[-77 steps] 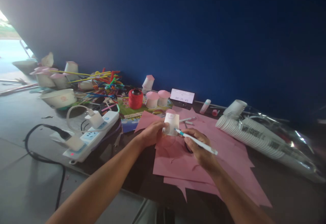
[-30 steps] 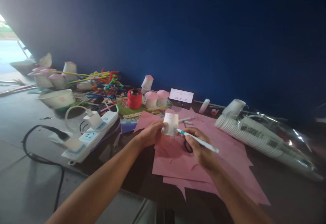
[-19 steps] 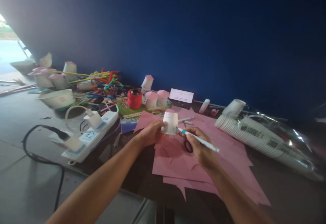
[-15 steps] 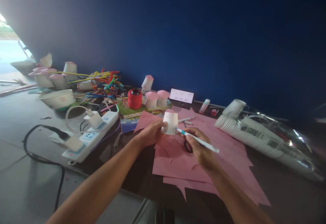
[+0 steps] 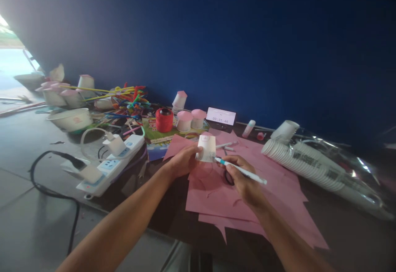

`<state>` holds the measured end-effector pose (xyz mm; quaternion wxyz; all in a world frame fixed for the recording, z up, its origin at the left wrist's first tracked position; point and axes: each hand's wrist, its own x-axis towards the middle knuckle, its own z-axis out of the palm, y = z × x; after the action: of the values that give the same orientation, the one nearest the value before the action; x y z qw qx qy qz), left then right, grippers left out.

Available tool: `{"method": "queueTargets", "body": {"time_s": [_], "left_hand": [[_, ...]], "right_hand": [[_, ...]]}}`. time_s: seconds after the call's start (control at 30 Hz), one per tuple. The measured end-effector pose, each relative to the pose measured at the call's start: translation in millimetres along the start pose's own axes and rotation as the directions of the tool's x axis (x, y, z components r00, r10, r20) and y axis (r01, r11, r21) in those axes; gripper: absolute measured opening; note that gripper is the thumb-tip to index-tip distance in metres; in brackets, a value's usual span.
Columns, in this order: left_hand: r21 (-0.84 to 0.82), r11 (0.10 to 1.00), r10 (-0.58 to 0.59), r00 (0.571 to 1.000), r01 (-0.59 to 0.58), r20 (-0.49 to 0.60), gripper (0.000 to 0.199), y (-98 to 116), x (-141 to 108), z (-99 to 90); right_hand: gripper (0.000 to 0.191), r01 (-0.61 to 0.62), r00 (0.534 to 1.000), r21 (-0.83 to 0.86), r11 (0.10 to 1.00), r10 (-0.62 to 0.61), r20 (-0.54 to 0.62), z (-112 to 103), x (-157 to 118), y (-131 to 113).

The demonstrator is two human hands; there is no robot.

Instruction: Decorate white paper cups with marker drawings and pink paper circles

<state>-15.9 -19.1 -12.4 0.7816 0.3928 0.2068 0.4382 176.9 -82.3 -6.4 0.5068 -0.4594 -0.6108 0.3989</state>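
My left hand (image 5: 185, 160) grips a small white paper cup (image 5: 206, 146) by its left side. A dark outline is drawn near the top of the cup, with more marks lower down, and a bit of pink shows above it. Between the fingers of my right hand (image 5: 243, 177) is a white marker (image 5: 247, 172) with a teal band, its tip at the cup's lower right edge; contact is too small to tell. Under both hands lie cut sheets of pink paper (image 5: 213, 193). Black-handled scissors (image 5: 228, 177) are partly hidden by my right hand.
Pink-topped cups (image 5: 185, 121), a red spool (image 5: 164, 120) and a phone with a timer (image 5: 220, 116) stand behind. A sleeve of stacked cups (image 5: 305, 162) lies right, near a glue stick (image 5: 248, 128). Left are a power strip (image 5: 113, 166), a bowl (image 5: 70, 120) and pipe cleaners (image 5: 131, 98).
The cup has tilted or turned slightly in my left hand. The marker's tip stays close to its lower right edge, and the timer has advanced by one second.
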Motion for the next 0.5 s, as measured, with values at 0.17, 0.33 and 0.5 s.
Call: {"method": "queueTargets", "body": {"time_s": [0.17,0.33,0.5], "left_hand": [[-0.005,1.000,0.003,1.000,-0.003,0.007,0.027,-0.7,0.0,-1.8],[0.001,1.000,0.014,1.000,-0.014,0.011,0.026,-1.0,0.4,-2.6],[0.007,1.000,0.015,1.000,-0.015,0.004,0.027,-0.6,0.8,-0.9]], "right_hand": [[0.018,0.012,1.000,0.027,1.000,-0.013,0.021,1.2,0.2,-1.6],[0.019,-0.009,1.000,0.050,0.999,0.008,0.025,1.6,0.8,-1.8],[0.018,0.003,0.998,0.007,1.000,-0.004,0.070,-0.2,0.0,-6.0]]}}
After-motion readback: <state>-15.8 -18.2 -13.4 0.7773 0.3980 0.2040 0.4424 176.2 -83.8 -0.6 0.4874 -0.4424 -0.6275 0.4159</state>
